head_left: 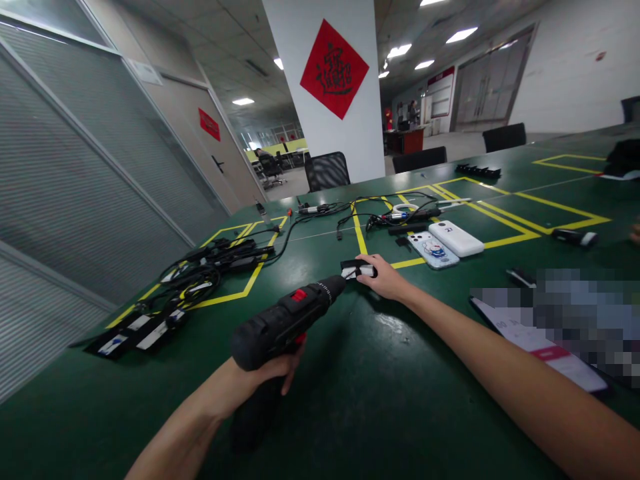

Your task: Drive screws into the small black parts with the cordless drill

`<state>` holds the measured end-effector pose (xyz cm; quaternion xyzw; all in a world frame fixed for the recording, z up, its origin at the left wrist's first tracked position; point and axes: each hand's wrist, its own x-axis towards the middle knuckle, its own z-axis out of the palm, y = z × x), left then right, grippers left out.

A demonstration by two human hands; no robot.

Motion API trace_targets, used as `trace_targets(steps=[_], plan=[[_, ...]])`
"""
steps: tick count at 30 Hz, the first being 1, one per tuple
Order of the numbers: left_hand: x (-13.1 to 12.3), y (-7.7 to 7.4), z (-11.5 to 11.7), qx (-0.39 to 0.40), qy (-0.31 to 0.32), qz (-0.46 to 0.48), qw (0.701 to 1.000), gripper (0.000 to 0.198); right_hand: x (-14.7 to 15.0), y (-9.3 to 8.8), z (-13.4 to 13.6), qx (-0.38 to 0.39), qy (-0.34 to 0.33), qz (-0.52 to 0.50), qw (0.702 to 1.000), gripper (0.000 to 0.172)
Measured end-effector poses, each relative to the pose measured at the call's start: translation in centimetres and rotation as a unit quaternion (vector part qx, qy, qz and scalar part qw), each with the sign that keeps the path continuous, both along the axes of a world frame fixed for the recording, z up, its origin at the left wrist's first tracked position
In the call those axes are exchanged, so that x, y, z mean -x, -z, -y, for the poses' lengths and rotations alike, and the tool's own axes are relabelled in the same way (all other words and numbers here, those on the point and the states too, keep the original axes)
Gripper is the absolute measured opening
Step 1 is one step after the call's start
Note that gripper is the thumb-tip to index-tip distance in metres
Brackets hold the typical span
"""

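My left hand [277, 368] is wrapped round the grip of a black cordless drill [285, 320] with a red switch on top. The drill's nose points away from me at a small black and white part [358, 269] on the green table [370, 393]. My right hand [384, 277] is stretched forward with its fingers closed on that small part, pinning it to the table right at the drill tip.
A tangle of black cables and flat black devices [200, 273] lies at the left inside yellow tape lines. Two phones [445, 243] and more cables [400, 213] lie beyond my right hand. Papers [540, 340] sit at the right. Black chairs [327, 170] stand behind the table.
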<state>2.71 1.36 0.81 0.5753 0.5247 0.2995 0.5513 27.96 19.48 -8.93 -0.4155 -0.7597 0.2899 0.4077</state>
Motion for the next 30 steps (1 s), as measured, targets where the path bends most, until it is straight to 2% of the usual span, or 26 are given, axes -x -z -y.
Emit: trace_targets(steps=[30], plan=[[0.1,-0.07,-0.27,0.019,-0.005,-0.001,1.0,0.028,0.05,-0.06,0.08,0.001,0.009,0.016,1.0,0.046]])
